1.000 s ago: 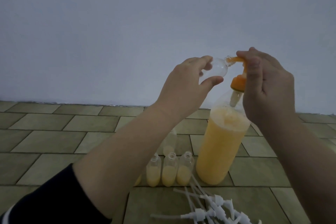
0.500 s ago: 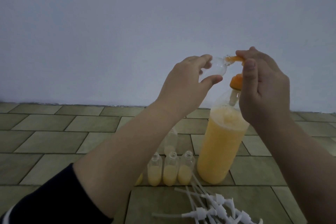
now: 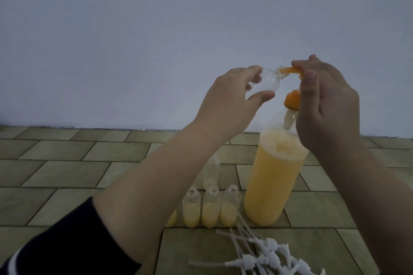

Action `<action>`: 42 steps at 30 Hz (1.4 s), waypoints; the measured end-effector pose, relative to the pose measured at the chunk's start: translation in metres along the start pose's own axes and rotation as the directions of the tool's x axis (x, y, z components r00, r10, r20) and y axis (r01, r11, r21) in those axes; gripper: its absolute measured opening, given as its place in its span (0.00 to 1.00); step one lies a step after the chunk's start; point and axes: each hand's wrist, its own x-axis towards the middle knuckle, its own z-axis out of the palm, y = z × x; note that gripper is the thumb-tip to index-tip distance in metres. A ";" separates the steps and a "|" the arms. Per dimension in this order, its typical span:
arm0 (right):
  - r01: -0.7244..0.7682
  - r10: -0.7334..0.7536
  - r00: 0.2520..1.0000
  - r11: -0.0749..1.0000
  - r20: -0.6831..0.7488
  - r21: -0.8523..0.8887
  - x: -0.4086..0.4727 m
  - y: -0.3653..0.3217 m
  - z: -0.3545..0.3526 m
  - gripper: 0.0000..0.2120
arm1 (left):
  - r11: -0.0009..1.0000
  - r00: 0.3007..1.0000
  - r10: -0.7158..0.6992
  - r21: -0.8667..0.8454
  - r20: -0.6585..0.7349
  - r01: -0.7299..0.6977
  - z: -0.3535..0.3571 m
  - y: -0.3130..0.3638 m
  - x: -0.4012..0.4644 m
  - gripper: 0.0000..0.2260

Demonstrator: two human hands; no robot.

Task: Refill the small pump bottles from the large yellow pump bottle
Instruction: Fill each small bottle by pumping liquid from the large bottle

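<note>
Left hand gripping an empty small bottle tilted with its mouth at the orange spout, right hand curled over that pump head, big yellow bottle standing on the tiled floor, part-filled small bottles just beside it, loose white pumps in front.

A single head-worn camera looks forward and slightly down, close over raised forearms, toward the tiled floor and wall.
</note>
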 end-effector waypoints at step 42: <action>0.038 -0.038 0.999 0.999 -0.011 0.016 -0.006 0.004 0.006 0.26 | 0.999 0.999 -0.036 -0.026 -0.014 0.035 0.004 -0.001 -0.008 0.22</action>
